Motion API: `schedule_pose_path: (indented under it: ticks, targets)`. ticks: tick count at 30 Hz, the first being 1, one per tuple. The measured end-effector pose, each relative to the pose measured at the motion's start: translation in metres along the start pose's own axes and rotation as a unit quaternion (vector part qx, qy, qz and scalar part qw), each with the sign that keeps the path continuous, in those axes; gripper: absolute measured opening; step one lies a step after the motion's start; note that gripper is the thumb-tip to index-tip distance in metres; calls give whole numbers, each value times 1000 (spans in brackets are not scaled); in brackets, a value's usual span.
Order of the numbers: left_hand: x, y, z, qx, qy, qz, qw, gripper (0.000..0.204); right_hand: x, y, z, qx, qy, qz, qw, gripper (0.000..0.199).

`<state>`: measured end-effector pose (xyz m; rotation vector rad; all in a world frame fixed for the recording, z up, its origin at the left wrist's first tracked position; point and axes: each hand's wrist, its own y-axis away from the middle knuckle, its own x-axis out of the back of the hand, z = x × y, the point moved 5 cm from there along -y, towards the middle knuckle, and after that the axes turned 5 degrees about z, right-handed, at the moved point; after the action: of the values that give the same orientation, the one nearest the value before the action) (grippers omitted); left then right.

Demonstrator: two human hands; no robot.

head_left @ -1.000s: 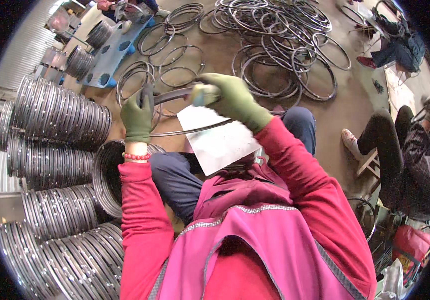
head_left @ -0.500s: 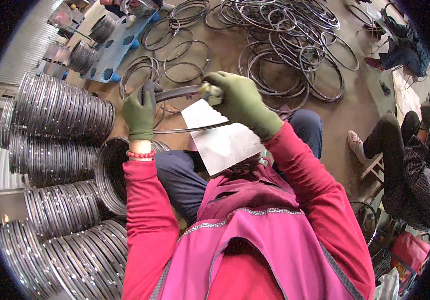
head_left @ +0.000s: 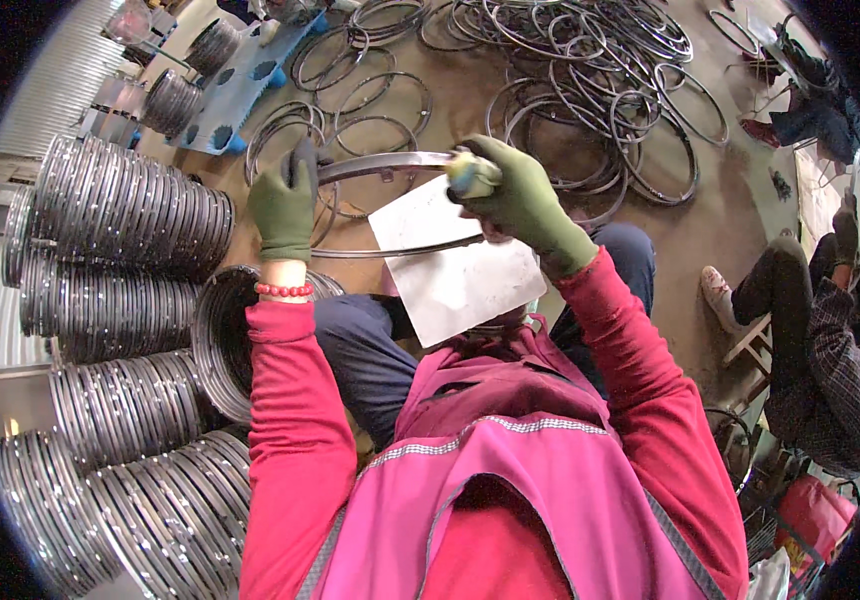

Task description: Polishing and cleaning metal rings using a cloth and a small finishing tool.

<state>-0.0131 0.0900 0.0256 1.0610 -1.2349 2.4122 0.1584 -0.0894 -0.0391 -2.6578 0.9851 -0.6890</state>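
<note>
While both our hands are gloved in green, we count one metal ring [head_left: 390, 165] held at upper centre, one pale sheet [head_left: 460, 270] below it, and several stacks of rings [head_left: 120, 210] at left. Loose rings on the floor [head_left: 570, 90] overlap past counting. Our left hand [head_left: 285, 205] clasps the ring's left side; our right hand [head_left: 520, 195] is clenched on a small, half-hidden pale tool [head_left: 470, 175].
</note>
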Motion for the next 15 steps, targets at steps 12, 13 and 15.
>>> schedule_pose_path:
  ticks: [12,13,15]
  targets:
    - [17,2,-54,34,-15,68,997,30,-24,42,135,-185,-230,15,955,44]
    - [11,2,-60,55,-15,39,998,29,-28,50,151,-226,-239,26,944,46]
    - [6,5,-63,54,-2,66,996,28,-31,56,161,-200,-286,30,937,50]
